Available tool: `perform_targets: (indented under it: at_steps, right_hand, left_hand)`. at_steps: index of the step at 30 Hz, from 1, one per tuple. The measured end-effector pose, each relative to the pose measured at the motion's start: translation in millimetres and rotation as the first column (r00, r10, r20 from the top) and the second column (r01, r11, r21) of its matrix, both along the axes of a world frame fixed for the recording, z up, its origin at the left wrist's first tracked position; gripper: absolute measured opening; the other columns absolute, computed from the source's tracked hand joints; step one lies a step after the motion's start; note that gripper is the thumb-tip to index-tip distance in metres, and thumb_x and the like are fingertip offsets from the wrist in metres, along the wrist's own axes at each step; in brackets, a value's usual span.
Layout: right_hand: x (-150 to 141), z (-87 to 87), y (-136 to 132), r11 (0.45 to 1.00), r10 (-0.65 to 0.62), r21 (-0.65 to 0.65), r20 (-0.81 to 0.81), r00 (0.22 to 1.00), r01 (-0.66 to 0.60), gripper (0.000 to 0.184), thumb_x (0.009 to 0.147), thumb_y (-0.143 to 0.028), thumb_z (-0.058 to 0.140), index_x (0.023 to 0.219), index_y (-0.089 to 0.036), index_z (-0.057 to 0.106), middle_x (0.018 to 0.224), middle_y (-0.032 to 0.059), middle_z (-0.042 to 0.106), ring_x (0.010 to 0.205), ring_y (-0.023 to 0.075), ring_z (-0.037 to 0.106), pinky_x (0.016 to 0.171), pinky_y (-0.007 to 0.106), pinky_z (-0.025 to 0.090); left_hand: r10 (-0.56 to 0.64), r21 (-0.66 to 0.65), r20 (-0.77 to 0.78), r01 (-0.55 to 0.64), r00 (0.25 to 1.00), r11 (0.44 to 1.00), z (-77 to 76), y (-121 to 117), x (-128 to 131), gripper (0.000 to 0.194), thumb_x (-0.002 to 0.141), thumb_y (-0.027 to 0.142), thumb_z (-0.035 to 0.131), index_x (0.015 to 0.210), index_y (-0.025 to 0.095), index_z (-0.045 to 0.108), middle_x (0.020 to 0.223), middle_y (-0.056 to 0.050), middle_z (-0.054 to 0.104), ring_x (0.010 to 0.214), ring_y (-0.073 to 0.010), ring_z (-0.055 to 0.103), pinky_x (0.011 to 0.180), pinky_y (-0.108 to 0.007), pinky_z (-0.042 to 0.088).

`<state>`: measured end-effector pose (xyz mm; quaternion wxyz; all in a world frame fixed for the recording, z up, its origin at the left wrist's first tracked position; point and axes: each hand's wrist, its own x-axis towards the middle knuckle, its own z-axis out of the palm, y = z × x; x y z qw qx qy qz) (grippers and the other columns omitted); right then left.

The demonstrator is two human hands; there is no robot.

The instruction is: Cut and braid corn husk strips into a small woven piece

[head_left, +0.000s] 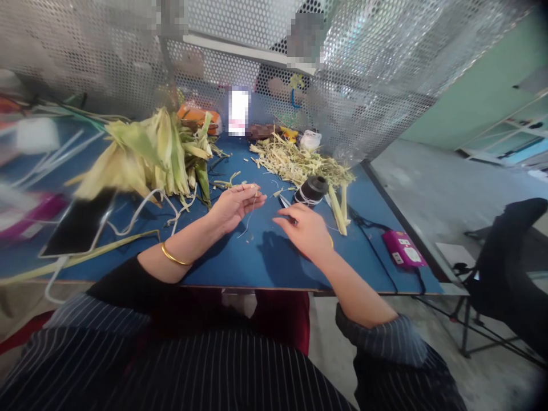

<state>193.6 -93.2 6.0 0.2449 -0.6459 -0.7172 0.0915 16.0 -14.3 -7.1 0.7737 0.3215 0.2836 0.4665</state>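
Note:
My left hand [233, 206], palm turned up, pinches a small pale piece of corn husk [256, 191] between thumb and fingers. A thin thread [248, 221] dangles from it over the blue table. Just to the right is my right hand [306, 229], palm down, thumb and forefinger apart with nothing visible between them. Close beyond its fingers, pointed metal blades [285, 201], perhaps scissors, are partly hidden by the hand. A black cone spool [314, 187] lies tilted behind it, white thread wound around its lower part.
Corn husks [165, 151] are heaped at the left, shredded husk [295, 160] at the back right. A phone [79, 228] and white cable [137, 214] lie left; a lit screen [238, 111] stands at the back. A purple box [403, 249] sits near the right edge.

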Motion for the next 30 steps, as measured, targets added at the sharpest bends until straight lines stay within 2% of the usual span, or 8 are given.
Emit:
perform_targets:
  at_steps: [4,6,8,13,16,20,25,30]
  right_hand:
    - [-40.6,-18.2,28.2,0.946,-0.128,-0.304,-0.673,0.729,-0.115,0.031,0.074,-0.044,0.065,0.083,-0.016,0.07,0.061,0.001,0.062,0.051,0.0119,0.055,0.052,0.026,0.044]
    - [-50.6,-27.3,36.8,0.936,-0.17,-0.322,-0.765,0.622,-0.139,0.024,0.071,-0.038,0.067,0.077,-0.015,0.069,0.058,-0.0008,0.06,0.047,0.01,0.052,0.05,0.025,0.042]
    - [-49.3,-30.7,38.2,0.942,-0.132,-0.3,-0.746,0.652,-0.152,0.019,0.071,-0.034,0.066,0.072,-0.015,0.067,0.056,-0.0019,0.059,0.046,0.0095,0.051,0.052,0.024,0.042]
    - [-11.9,-15.8,16.8,0.994,0.109,-0.029,-0.019,0.994,-0.109,0.021,0.086,-0.032,0.054,0.077,-0.019,0.068,0.073,0.0032,0.065,0.064,0.0137,0.058,0.062,0.026,0.038]
    - [10.6,-5.9,3.5,0.983,-0.035,0.174,0.508,0.861,-0.063,0.028,0.091,-0.021,0.041,0.081,-0.016,0.068,0.08,0.0087,0.065,0.069,0.0176,0.056,0.067,0.032,0.035]
    - [29.1,2.8,-1.5,0.985,0.056,0.074,0.718,0.694,-0.156,0.027,0.084,-0.009,0.042,0.076,-0.015,0.067,0.076,0.0093,0.065,0.073,0.0204,0.058,0.087,0.04,0.035]
    - [31.5,21.1,3.1,0.964,0.199,0.076,0.434,0.879,-0.256,0.022,0.083,-0.02,0.056,0.102,-0.018,0.067,0.114,0.0092,0.066,0.106,0.0239,0.059,0.104,0.044,0.03]
    - [-4.1,19.0,25.3,0.963,0.106,0.262,-0.134,0.985,-0.068,0.02,0.079,-0.039,0.066,0.09,-0.022,0.068,0.092,0.003,0.07,0.087,0.0188,0.064,0.086,0.036,0.045]
  left_hand:
    - [0.002,0.077,-0.016,-0.001,1.0,0.997,-0.7,-6.3,3.8,0.008,0.073,0.016,0.069,0.076,0.012,0.062,0.072,-0.003,0.067,0.073,-0.0133,0.067,0.074,-0.025,0.052]
    - [-0.001,0.089,-0.059,0.006,0.998,0.996,-0.9,-7.3,3.7,0.012,0.072,0.019,0.071,0.077,0.013,0.062,0.072,-0.003,0.067,0.071,-0.013,0.066,0.069,-0.024,0.051]
    - [0.024,0.121,-0.087,-0.014,0.996,0.993,-1.0,-5.3,2.1,0.014,0.071,0.021,0.072,0.077,0.014,0.062,0.072,-0.002,0.067,0.072,-0.0126,0.066,0.072,-0.025,0.05]
    - [0.173,0.091,-0.258,-0.155,0.951,0.984,-1.2,5.8,-4.3,0.016,0.069,0.027,0.073,0.076,0.015,0.064,0.075,-0.002,0.068,0.076,-0.0109,0.063,0.077,-0.025,0.045]
    - [0.244,0.082,-0.371,-0.23,0.896,0.97,-2.8,9.5,-6.3,0.013,0.069,0.027,0.072,0.076,0.017,0.066,0.078,-0.002,0.069,0.078,-0.0108,0.061,0.074,-0.024,0.042]
    - [0.233,0.114,-0.414,-0.204,0.88,0.972,-6.2,10.5,-6.6,0.017,0.07,0.032,0.071,0.08,0.019,0.068,0.087,-0.004,0.071,0.079,-0.0113,0.061,0.064,-0.023,0.037]
    - [0.166,0.149,-0.358,-0.119,0.919,0.982,-8.5,5.9,-3.4,0.021,0.069,0.036,0.073,0.08,0.018,0.067,0.086,-0.004,0.072,0.075,-0.0105,0.061,0.06,-0.022,0.035]
    - [0.166,0.219,-0.312,-0.099,0.936,0.971,-6.2,-2.2,1.9,0.02,0.069,0.035,0.073,0.076,0.016,0.067,0.08,-0.003,0.07,0.074,-0.01,0.06,0.065,-0.022,0.039]
